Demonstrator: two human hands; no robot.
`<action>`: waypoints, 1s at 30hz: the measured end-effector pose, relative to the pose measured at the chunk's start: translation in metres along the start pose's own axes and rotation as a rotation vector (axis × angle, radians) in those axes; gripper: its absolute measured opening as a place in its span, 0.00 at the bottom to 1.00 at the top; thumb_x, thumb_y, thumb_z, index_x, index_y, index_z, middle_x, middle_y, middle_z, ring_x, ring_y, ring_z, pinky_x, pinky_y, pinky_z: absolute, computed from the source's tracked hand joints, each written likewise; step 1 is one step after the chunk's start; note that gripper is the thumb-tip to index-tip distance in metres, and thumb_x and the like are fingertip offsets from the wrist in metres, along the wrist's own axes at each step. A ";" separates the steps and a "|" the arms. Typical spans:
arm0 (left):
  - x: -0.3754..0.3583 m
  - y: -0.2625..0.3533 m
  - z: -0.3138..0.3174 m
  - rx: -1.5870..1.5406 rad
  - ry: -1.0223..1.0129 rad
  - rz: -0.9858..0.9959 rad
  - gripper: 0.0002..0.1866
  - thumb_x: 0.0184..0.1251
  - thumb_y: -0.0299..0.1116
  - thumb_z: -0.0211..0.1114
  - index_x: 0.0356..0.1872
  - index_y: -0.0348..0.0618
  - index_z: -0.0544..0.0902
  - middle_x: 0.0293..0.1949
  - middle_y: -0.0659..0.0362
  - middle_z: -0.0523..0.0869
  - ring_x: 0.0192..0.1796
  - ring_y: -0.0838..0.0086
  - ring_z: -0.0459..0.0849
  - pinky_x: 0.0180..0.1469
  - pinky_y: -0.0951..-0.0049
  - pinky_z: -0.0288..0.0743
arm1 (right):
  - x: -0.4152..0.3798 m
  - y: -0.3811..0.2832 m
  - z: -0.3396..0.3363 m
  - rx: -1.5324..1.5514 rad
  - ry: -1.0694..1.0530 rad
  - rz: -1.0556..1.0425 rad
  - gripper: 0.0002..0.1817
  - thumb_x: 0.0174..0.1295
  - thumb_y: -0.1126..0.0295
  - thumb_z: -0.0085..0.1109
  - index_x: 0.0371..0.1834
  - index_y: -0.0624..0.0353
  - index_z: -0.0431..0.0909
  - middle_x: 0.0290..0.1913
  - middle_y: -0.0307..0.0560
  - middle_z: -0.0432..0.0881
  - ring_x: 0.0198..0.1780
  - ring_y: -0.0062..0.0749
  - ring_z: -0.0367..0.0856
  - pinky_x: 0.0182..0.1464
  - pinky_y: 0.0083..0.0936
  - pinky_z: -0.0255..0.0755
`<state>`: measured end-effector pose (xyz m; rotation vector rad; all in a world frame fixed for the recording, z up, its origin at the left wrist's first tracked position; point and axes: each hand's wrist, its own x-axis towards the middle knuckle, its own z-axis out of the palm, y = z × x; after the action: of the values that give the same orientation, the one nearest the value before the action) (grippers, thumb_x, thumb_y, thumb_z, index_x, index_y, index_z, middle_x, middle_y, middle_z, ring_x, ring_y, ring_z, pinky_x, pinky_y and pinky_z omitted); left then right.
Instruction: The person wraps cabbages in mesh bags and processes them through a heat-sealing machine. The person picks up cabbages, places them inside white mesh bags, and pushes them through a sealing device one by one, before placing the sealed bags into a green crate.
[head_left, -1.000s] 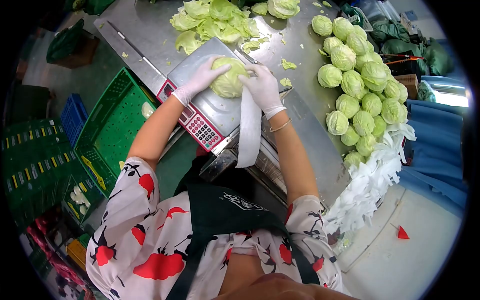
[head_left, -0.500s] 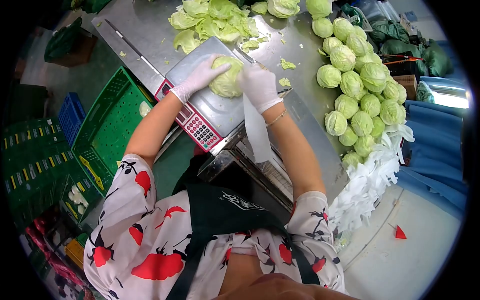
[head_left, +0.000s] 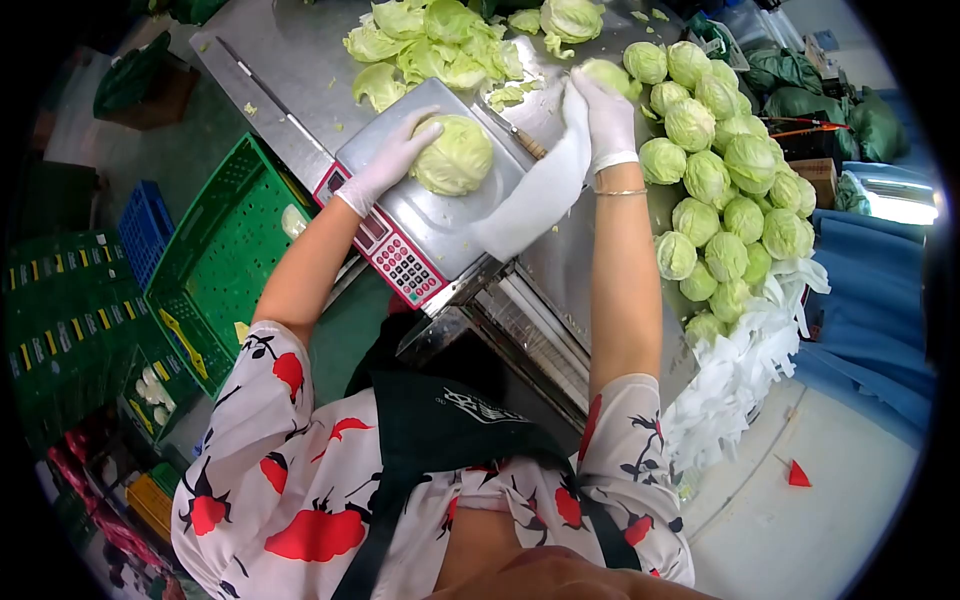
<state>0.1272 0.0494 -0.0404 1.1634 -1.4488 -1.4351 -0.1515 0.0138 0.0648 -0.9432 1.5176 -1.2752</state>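
In a white glove, my left hand [head_left: 393,160] curves round the left side of a pale green cabbage [head_left: 452,156] resting on the metal pan [head_left: 437,222] of a red-and-white scale. My right hand [head_left: 606,118], also gloved, is stretched out over the table beyond the scale's right side. A limp white strip of wrapping [head_left: 541,192] hangs from it back across the pan's edge. Its fingertips are at another cabbage [head_left: 606,74], partly hidden by the hand. A knife with a wooden handle [head_left: 529,143] lies beside the pan, between the two hands.
Stacked cabbages [head_left: 725,160] fill the table's right side, with a heap of white strips [head_left: 735,365] below them. Loose cabbage leaves [head_left: 430,45] lie at the back. A green crate [head_left: 215,255] stands to the left, and the scale's keypad [head_left: 408,266] faces me.
My right hand has left the cabbage on the scale and moved right and away to another cabbage, trailing the white strip. The knife now lies free on the table. My left hand stays put.
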 end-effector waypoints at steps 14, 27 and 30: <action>-0.020 0.019 0.042 -0.348 -0.059 -0.125 0.38 0.59 0.38 0.74 0.69 0.38 0.68 0.61 0.52 0.78 0.63 0.66 0.77 0.66 0.68 0.73 | -0.287 0.018 -0.059 -0.054 -0.484 0.317 0.10 0.69 0.72 0.57 0.49 0.63 0.81 0.38 0.35 0.80 0.36 0.13 0.73 0.39 0.14 0.69; -0.119 0.110 0.279 0.468 -0.553 0.364 0.51 0.42 0.57 0.81 0.66 0.37 0.71 0.57 0.45 0.75 0.60 0.50 0.77 0.64 0.60 0.72 | -0.401 0.009 -0.148 -0.067 0.343 -0.085 0.05 0.65 0.83 0.53 0.41 0.65 0.78 0.34 0.43 0.81 0.34 0.23 0.77 0.39 0.20 0.73; -0.134 0.129 0.275 0.662 -0.476 0.594 0.45 0.55 0.54 0.74 0.68 0.37 0.69 0.65 0.41 0.70 0.70 0.50 0.69 0.71 0.58 0.64 | -0.392 0.008 -0.162 0.104 0.582 -0.159 0.03 0.66 0.82 0.55 0.39 0.65 0.78 0.41 0.46 0.82 0.42 0.26 0.78 0.47 0.22 0.73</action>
<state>-0.1079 0.2502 0.0802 0.6411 -2.4706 -0.8472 -0.1918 0.4312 0.1300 -0.6619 1.8105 -1.8360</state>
